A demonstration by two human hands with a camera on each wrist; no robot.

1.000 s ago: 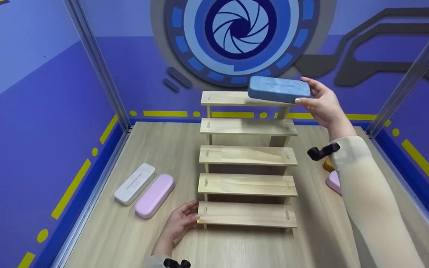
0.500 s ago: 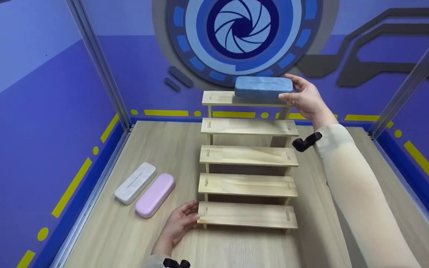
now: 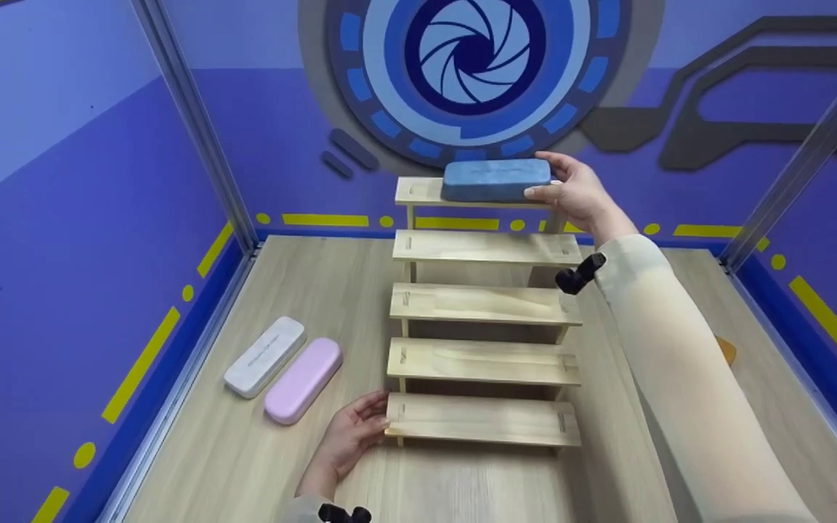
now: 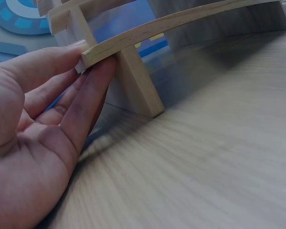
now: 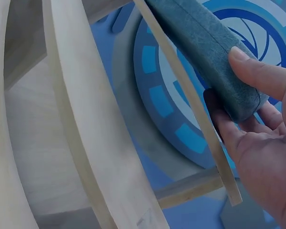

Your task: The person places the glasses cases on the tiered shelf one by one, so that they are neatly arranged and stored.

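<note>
The right hand (image 3: pixel 578 195) grips a blue, rounded oblong case (image 3: pixel 497 180) by its right end, thumb on the near side and fingers behind and below. The case lies lengthwise above the top shelf (image 3: pixel 418 190) of a pale wooden rack with five stepped shelves (image 3: pixel 487 303); in the right wrist view a gap with a finger in it shows between case and shelf near the hand, and whether the other end touches the wood I cannot tell. The left hand (image 3: pixel 349 439) pinches the left end of the bottom shelf (image 3: pixel 480 420), thumb on top and fingers underneath. To the left on the light wood-grain table (image 3: pixel 317 283), a whitish oblong case (image 3: pixel 264 357) lies just beside a pink, round-ended case (image 3: pixel 304 381), both slanted. Past the cream right sleeve (image 3: pixel 694 378), a bit of an orange thing (image 3: pixel 727 351) shows, mostly hidden.
</note>
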